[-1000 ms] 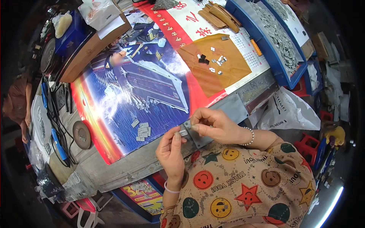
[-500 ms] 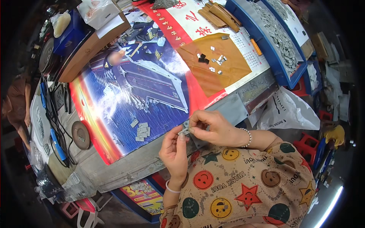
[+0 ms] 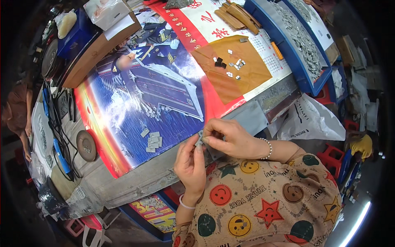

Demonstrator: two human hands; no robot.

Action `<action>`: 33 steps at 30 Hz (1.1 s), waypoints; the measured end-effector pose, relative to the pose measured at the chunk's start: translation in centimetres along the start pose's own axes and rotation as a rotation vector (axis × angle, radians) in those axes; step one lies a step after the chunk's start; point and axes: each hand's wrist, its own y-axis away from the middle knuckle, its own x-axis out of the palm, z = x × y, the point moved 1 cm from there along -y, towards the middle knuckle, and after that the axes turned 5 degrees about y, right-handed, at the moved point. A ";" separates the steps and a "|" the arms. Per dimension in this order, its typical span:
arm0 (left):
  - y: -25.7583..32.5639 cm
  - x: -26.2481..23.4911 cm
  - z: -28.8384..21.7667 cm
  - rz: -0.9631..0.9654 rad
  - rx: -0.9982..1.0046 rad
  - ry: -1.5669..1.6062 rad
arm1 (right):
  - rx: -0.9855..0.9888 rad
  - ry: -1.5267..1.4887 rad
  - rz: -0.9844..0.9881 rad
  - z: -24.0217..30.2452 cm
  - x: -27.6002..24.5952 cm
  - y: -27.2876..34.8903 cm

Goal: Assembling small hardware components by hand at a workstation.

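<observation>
At the table's front edge my two hands meet, fingertips together. My left hand (image 3: pixel 191 162) pinches a small silvery metal piece (image 3: pixel 199 140), mostly covered by the fingers. Thumb and forefinger of my right hand (image 3: pixel 226 138) are closed at the other end of that same piece; whether a second part sits between them is too small to tell. A cluster of small grey metal pieces (image 3: pixel 154 142) lies on the blue poster (image 3: pixel 135 107) to the left of my hands. Farther off, small white and black pieces (image 3: pixel 230 65) are scattered on a brown sheet (image 3: pixel 247 84).
A blue tray (image 3: pixel 317 88) heaped with small metal parts stands at the far right, an orange-handled tool (image 3: pixel 277 51) beside it. To the left are a round brown dish (image 3: pixel 95 148), blue-handled tools with black cables (image 3: pixel 61 158) and a curved wooden board (image 3: pixel 98 51). Another person (image 3: pixel 18 107) is at far left.
My fingertips have shifted slightly, and the left fingers now cover more of the small metal piece. The loose pieces on the poster and brown sheet lie as before.
</observation>
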 end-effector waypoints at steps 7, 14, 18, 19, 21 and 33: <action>0.1 0.0 0.1 0.005 0.063 -0.062 | 0.027 -0.044 -0.018 0.3 0.3 0.0; 0.2 0.3 0.1 -0.052 0.098 0.040 | 0.104 -0.256 -0.010 -0.3 1.0 0.3; 0.2 0.1 0.1 -0.030 0.040 0.110 | 0.268 -0.641 0.073 -0.8 0.9 -0.2; 0.2 0.1 0.0 -0.032 0.039 0.111 | 0.321 -0.684 0.148 -1.1 0.7 -0.2; 0.3 0.0 -0.3 -0.021 -0.058 0.140 | 0.336 -0.691 0.171 -1.7 0.5 -0.2; 0.1 0.0 0.0 -0.037 -0.256 0.289 | 0.389 -0.764 0.214 -2.1 0.3 0.3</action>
